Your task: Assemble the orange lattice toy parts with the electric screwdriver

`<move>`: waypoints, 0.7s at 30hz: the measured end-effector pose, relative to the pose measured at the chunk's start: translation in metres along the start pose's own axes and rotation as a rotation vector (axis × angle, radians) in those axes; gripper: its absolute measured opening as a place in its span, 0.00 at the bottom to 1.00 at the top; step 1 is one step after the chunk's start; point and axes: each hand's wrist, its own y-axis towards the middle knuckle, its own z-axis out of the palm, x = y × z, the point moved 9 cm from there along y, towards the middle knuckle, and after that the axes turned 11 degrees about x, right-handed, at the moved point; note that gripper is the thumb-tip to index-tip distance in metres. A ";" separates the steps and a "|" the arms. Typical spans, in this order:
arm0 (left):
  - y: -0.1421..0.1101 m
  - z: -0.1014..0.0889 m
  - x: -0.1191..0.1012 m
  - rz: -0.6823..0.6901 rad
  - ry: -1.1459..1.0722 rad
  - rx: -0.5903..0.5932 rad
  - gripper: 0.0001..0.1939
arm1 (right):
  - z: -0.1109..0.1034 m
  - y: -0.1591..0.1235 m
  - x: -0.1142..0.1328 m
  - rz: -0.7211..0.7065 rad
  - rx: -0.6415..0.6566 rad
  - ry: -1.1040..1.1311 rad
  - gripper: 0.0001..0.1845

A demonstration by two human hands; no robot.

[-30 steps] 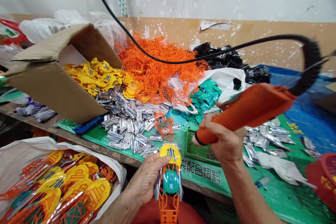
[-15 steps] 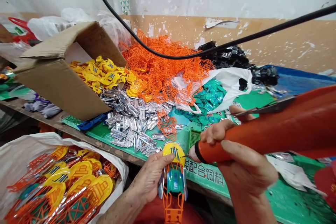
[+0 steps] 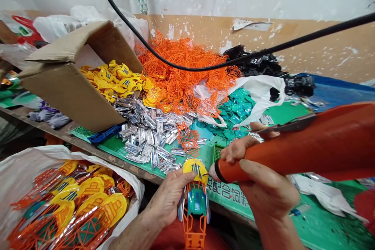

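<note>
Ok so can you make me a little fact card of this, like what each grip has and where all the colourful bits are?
Left grip: holds an assembled piece, thumb on its yellow disc
Right grip: holds a red-orange tool
Tool tip: at the disc's right edge; touching or not, I can't tell
Yellow pieces: in and spilling from an open cardboard box
Orange frames: heaped behind the silver strips
Green pieces: beside a white plastic bag
White sack, lower left: holds more yellow-and-orange pieces

Power tool (image 3: 299,148) right of assembly (image 3: 196,202), sack (image 3: 17,179) left, box (image 3: 72,95) behind sack.
</note>
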 end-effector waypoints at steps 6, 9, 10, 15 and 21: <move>-0.001 0.000 0.001 0.000 -0.003 -0.006 0.16 | 0.002 -0.003 -0.003 0.020 0.016 -0.023 0.23; -0.001 0.001 0.001 0.009 0.014 -0.005 0.17 | 0.001 -0.004 -0.007 0.042 0.017 -0.033 0.24; -0.001 0.001 0.000 0.014 0.017 -0.003 0.17 | 0.001 -0.005 -0.008 0.048 0.016 -0.038 0.25; -0.001 0.004 0.000 0.034 0.004 0.005 0.17 | 0.000 -0.008 -0.009 0.041 0.020 -0.080 0.25; -0.003 0.005 0.001 0.028 0.034 0.013 0.16 | -0.001 -0.012 -0.013 0.044 0.015 -0.125 0.27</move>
